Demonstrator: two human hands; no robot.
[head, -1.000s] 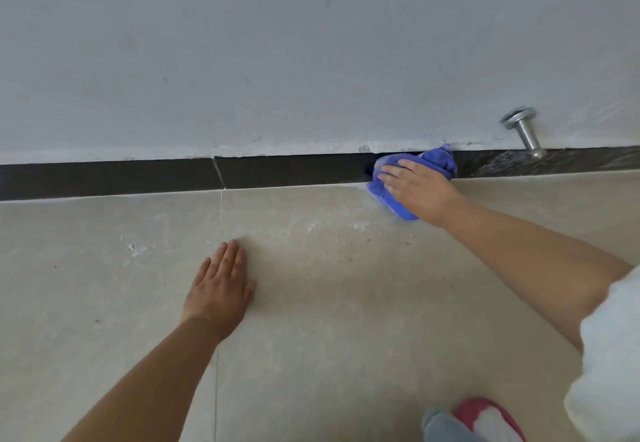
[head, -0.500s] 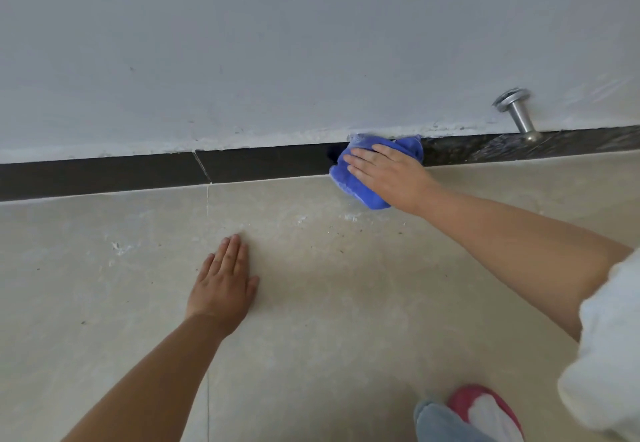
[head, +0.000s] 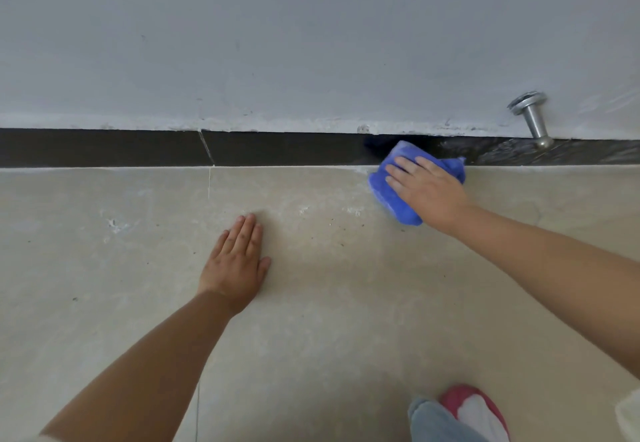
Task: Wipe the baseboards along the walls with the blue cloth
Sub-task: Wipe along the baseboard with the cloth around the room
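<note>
I see my right hand (head: pixel 427 192) pressing the blue cloth (head: pixel 391 192) with straight fingers against the dark baseboard (head: pixel 277 149) at far right; cloth under them. My left hand (head: pixel 235 261) lies flat on the floor (head: pixel 329 303).

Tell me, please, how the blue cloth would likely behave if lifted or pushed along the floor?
The blue cloth looks bunched and folded under the right hand, so it is probably floppy and light. Its fuzzy surface suggests it would drag rather than slide.

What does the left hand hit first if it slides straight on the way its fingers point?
The left hand lies flat on the floor tile, fingers pointing at the wall. Straight ahead is bare tile with small specks, then the dark baseboard, just right of its joint. Probably the baseboard first; the blue cloth lies off to the right.
</note>
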